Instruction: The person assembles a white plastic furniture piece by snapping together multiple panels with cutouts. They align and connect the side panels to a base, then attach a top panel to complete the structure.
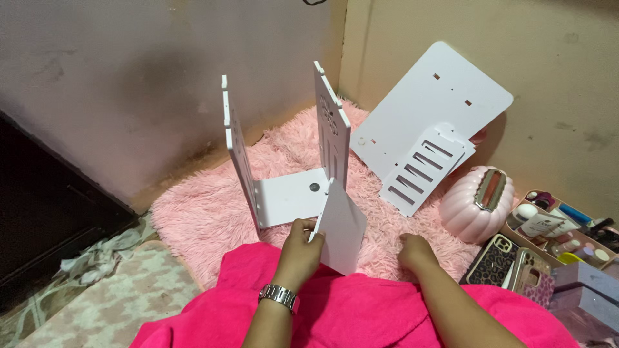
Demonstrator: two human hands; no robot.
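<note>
My left hand (300,248), with a metal watch on the wrist, grips the lower edge of a small white panel (342,227) held upright against a half-built white rack (290,193). The rack has a flat base and two upright slotted side panels, one to the left (237,145) and one to the right (332,125). My right hand (416,251) rests closed on the pink fluffy rug (206,212), holding nothing that I can see.
A large white board (438,103) and a smaller slatted white panel (422,171) lean on the wall at the right. A pink pumpkin-shaped case (477,203), phone cases (493,261) and a tray of cosmetics (554,229) lie to the right. Pink cloth (361,309) covers my lap.
</note>
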